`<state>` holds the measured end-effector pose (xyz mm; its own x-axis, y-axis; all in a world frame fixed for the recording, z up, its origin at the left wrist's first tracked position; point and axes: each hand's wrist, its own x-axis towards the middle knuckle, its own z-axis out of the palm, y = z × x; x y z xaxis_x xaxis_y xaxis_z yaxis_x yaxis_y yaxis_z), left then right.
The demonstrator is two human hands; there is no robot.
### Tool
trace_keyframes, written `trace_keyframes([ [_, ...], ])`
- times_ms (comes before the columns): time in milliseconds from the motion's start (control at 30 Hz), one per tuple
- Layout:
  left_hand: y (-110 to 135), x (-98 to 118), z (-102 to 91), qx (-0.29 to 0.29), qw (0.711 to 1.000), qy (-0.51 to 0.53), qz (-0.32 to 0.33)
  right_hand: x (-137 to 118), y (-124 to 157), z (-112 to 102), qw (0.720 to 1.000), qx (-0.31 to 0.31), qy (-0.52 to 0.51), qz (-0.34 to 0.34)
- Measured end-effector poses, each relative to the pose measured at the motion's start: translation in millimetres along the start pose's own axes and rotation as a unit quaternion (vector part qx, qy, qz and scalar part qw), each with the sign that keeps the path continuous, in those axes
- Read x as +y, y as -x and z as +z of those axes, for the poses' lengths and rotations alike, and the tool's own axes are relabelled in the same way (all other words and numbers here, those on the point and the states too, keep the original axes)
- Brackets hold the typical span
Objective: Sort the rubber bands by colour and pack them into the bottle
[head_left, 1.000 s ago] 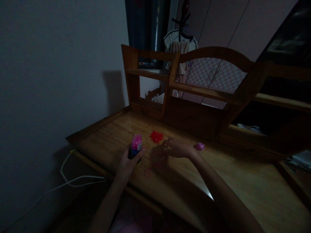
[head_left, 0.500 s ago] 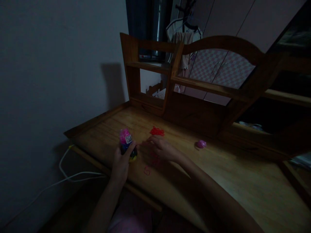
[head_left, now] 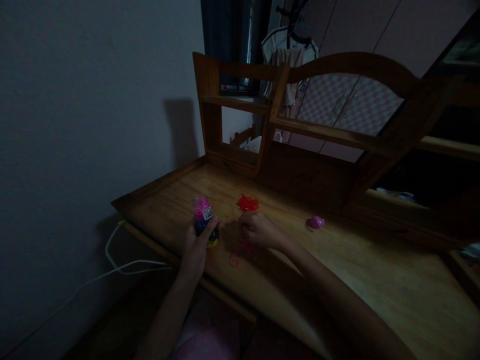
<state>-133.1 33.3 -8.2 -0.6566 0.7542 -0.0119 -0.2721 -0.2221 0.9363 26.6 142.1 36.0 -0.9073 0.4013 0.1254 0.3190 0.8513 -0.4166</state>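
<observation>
My left hand (head_left: 195,250) is wrapped around a clear container (head_left: 203,206) of small loops. It shows pink at the top, dark blue and black in the middle and yellow at the bottom, with a white QR label. Over the desk to its right, my right hand (head_left: 259,230) has its fingers pressed together; what they hold, if anything, is hidden. Just beyond that hand lies a pile of red rubber bands (head_left: 248,203). Pinkish bands (head_left: 234,260) are scattered on the wood below and nearer to me. A shiny pink-purple object (head_left: 317,222) rests farther right.
The wooden desk (head_left: 360,280) has a shelf unit (head_left: 322,131) along its back. A wall (head_left: 142,140) borders it on the left. White cable (head_left: 138,262) loops by the desk's left front edge. Clothes (head_left: 290,60) hang behind the shelves, and the light is dim.
My right hand has drawn slightly right, away from the container, and its fingers are more curled. The left hand keeps its hold on the container. The whole view has shifted a little.
</observation>
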Motion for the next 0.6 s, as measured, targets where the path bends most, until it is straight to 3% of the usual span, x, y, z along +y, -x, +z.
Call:
trace_keyframes([
  [133,1.5,2.4,1.4,-0.018,0.999,-0.038,0.008,1.0,2.8,-5.9,0.999,0.031,0.009,0.025],
  [267,0.7,2.0,1.1,-0.027,0.998,-0.058,0.013,5.7,6.7,-17.2,0.996,-0.071,-0.01,0.057],
  [400,0.4,1.9,1.5,-0.03,0.998,-0.064,-0.002,1.3,8.4,-28.2,0.984,-0.155,-0.081,0.043],
  [500,1.9,3.3,3.8,-0.028,0.998,-0.061,-0.003,-8.2,9.3,-26.4,0.978,-0.179,-0.109,0.018],
  [600,3.4,4.2,5.4,-0.026,0.998,-0.061,0.002,-19.6,12.7,-16.1,0.984,-0.161,-0.064,0.032],
])
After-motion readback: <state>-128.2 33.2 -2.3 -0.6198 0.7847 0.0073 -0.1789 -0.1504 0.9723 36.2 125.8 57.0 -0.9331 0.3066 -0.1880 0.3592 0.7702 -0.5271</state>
